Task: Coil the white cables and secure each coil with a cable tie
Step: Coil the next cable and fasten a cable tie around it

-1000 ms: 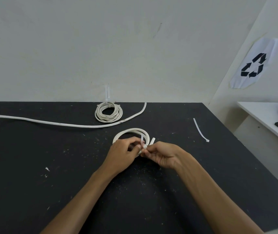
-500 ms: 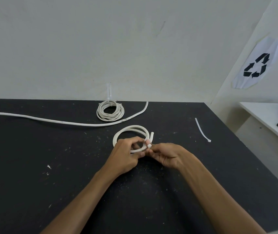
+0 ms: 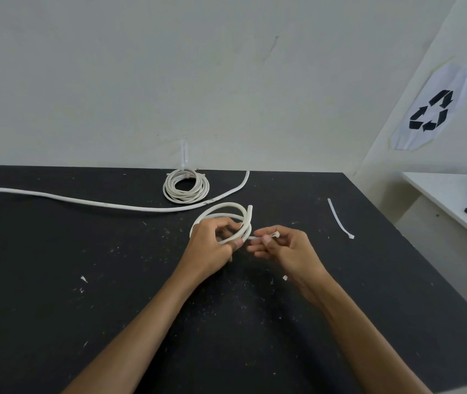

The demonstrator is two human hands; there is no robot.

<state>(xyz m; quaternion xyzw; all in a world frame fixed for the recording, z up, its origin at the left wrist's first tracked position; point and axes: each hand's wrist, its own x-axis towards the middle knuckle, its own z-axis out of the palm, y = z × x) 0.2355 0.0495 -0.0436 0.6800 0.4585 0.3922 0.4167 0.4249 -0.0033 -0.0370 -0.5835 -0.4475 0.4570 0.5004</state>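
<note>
Centre of the black counter (image 3: 56, 280), there's the coil (image 3: 228, 213) in play — thick white cable, wound into two or three loose loops, one cut end poking up at its right side. The left hand (image 3: 212, 248) has its fingers curled over the near side of the loops, gripping the bundle and pinning it down. A cable tie (image 3: 263, 236) runs out from the right edge of the coil, thin and translucent white, and the right hand (image 3: 286, 248) pinches its free end between thumb and fingers, the little square head showing just above the fingertips.

Count them up: three white cables on the counter. The one in the hands; behind it, near the wall, a finished coil (image 3: 186, 185) of thinner cable, many tight turns, with its own tie standing straight up at the back; and a long loose cable (image 3: 98, 204), uncoiled, sweeping from the left edge across the counter and curving up just right of that finished coil.

Ties — three visible: one in the right hand, one on the finished coil, and a spare tie (image 3: 339, 218) lying flat well off to the right.

Small white scraps and dust dot the counter. On the right wall, a recycling sign (image 3: 432, 109).
</note>
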